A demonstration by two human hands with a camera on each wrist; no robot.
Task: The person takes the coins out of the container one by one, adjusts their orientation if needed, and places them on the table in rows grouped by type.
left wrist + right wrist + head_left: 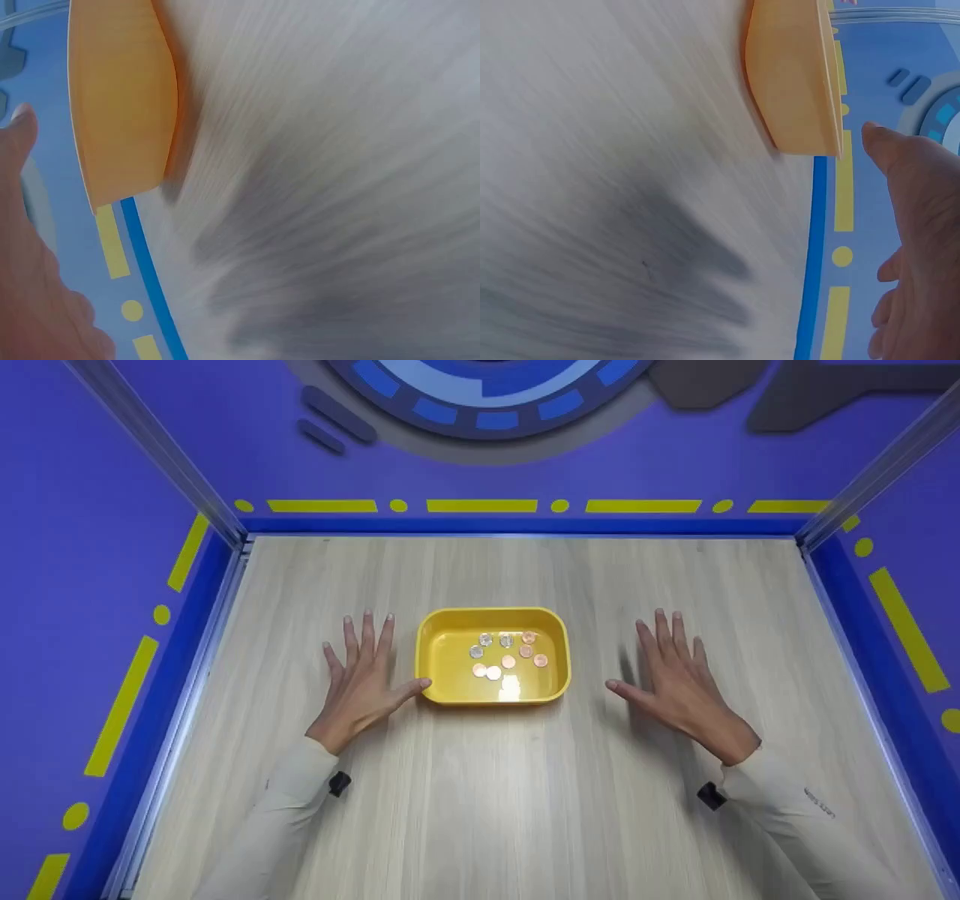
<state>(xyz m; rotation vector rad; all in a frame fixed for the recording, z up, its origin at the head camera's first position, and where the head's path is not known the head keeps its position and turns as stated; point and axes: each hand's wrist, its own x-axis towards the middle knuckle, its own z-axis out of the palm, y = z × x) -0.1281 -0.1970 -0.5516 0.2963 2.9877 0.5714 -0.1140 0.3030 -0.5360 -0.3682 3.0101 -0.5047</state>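
Observation:
A yellow rectangular tray (446,690) with rounded corners sits mid-table in the head view. Several coins lie flat inside it: silver coins (486,640) towards the back left, copper coins (508,661) in the middle and right. To the tray's left, my left hand (364,679) is spread with straight fingers, its thumb tip overlapping the tray's left rim in the head view; whether it touches I cannot tell. My right hand (679,682) is spread to the right, apart from the tray. Both hands hold nothing. Each wrist view shows the tray's outer side and part of a hand.
A light wood-grain table (480,802) lies beneath everything. Blue panels (750,472) with yellow dashes stand along its back, left and right edges, joined by metal corner posts. Small black devices (340,784) sit at both wrists.

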